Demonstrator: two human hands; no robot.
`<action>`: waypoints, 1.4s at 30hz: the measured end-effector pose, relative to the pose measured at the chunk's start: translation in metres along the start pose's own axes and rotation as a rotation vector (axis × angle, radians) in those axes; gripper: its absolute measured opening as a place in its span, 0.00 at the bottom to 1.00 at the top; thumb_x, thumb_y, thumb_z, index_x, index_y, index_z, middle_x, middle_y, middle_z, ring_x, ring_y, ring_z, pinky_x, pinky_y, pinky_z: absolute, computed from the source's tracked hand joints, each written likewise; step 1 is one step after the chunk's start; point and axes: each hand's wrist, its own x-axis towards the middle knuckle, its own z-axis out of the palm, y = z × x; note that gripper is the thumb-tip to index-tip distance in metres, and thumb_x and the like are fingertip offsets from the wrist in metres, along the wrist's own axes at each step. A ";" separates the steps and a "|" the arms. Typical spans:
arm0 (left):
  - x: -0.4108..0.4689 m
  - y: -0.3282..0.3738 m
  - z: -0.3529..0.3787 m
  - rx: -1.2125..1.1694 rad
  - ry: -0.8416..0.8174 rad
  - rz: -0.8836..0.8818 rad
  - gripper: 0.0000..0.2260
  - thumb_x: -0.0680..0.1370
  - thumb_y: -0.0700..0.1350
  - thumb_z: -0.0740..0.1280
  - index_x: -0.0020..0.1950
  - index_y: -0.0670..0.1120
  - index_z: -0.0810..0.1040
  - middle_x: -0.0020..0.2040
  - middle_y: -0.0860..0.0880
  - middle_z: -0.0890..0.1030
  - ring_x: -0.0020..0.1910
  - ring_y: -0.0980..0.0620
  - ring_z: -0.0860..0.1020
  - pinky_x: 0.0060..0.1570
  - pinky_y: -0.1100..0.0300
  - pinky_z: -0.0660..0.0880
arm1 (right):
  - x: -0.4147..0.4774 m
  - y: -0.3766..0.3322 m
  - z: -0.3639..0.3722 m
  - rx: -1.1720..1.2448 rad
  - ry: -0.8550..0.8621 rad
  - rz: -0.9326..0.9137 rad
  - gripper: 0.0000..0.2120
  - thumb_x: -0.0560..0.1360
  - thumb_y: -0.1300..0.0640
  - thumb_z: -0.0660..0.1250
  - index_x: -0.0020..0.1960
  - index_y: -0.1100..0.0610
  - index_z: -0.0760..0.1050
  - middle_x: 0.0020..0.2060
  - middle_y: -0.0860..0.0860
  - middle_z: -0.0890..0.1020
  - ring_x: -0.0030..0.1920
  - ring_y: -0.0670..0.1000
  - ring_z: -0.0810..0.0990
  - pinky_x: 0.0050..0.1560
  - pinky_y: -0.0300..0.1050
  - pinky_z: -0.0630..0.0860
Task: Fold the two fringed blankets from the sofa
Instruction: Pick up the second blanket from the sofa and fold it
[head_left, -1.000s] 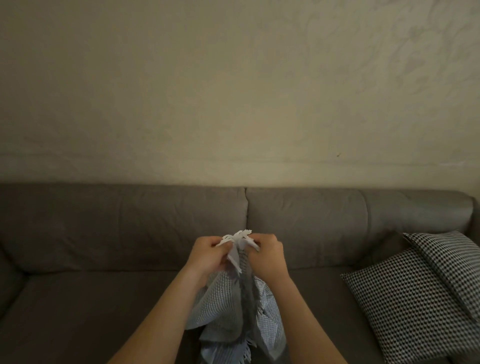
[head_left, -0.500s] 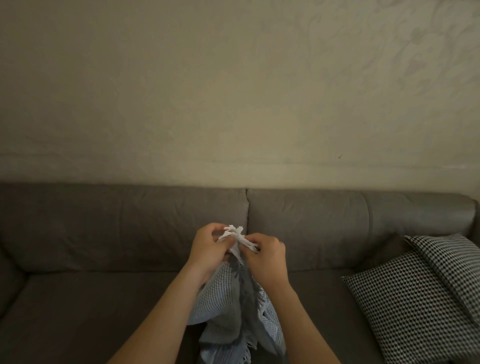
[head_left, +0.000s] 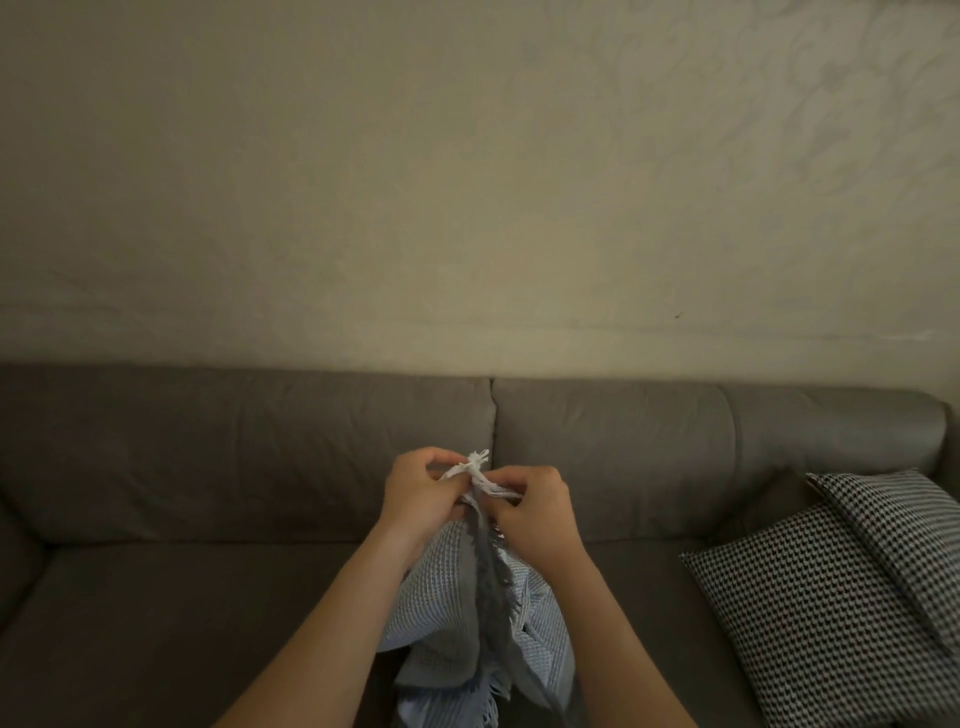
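Behind everything on my feed, a plain wall (head_left: 467, 182) backs a long grey sofa (head_left: 208, 467), with two houndstooth cushions (head_left: 831, 597) propped at its right end. Over the middle of the seat I see a pale waffle-weave blanket (head_left: 452, 613) hanging bunched between both forearms. Both arms reach forward, wrists close together. The left hand (head_left: 421, 493) and right hand (head_left: 535, 514) have their fingers curled, pinching the blanket's white fringe (head_left: 475, 470) at the top.
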 end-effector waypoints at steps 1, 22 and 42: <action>-0.001 0.002 0.001 -0.005 0.012 -0.009 0.05 0.77 0.37 0.77 0.52 0.43 0.85 0.46 0.41 0.88 0.42 0.46 0.88 0.38 0.56 0.85 | 0.001 0.000 0.000 0.006 0.016 0.005 0.04 0.75 0.58 0.78 0.49 0.52 0.90 0.36 0.45 0.88 0.36 0.41 0.85 0.35 0.32 0.75; 0.006 0.026 0.007 -0.133 0.137 -0.099 0.07 0.76 0.28 0.72 0.51 0.36 0.84 0.45 0.36 0.87 0.35 0.47 0.87 0.31 0.61 0.81 | -0.006 -0.007 0.011 0.010 0.171 -0.103 0.15 0.72 0.70 0.72 0.50 0.52 0.88 0.39 0.41 0.87 0.40 0.39 0.85 0.43 0.33 0.79; -0.005 0.064 -0.003 0.231 -0.375 0.344 0.17 0.80 0.58 0.71 0.58 0.46 0.85 0.54 0.36 0.84 0.55 0.39 0.84 0.61 0.34 0.77 | 0.023 -0.051 -0.045 0.420 0.029 -0.118 0.11 0.82 0.68 0.67 0.54 0.59 0.87 0.46 0.55 0.89 0.50 0.55 0.88 0.49 0.49 0.84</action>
